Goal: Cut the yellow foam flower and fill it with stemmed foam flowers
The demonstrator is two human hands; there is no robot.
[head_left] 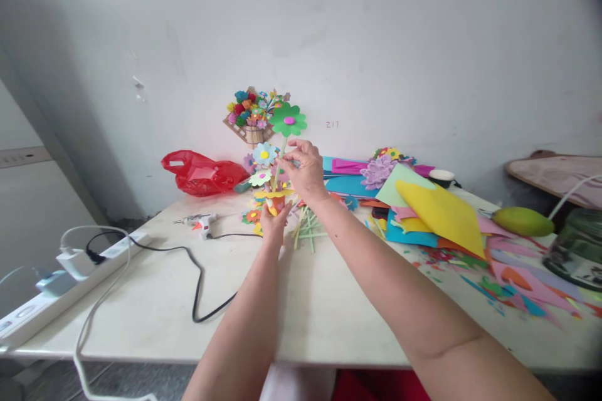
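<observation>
My left hand (273,220) is wrapped round a small orange pot (276,205) with a yellow scalloped rim. Paper flowers stand in the pot: a light blue one (264,154) with a yellow centre, a white one (262,178) with a pink centre, and a tall green one (288,119) with a pink centre. The green flower rises highest on a pale stem. My right hand (302,163) is pinched at that stem, below the green petals. Its fingertips partly hide the stem.
A glue gun (205,223) with a black cord and a red plastic bag (202,173) lie left. Pale green strips (309,230) lie behind my wrists. Coloured sheets (442,210), scraps, a green fruit (523,222) and a glass jar (577,247) are right. A power strip (42,310) runs along the left edge.
</observation>
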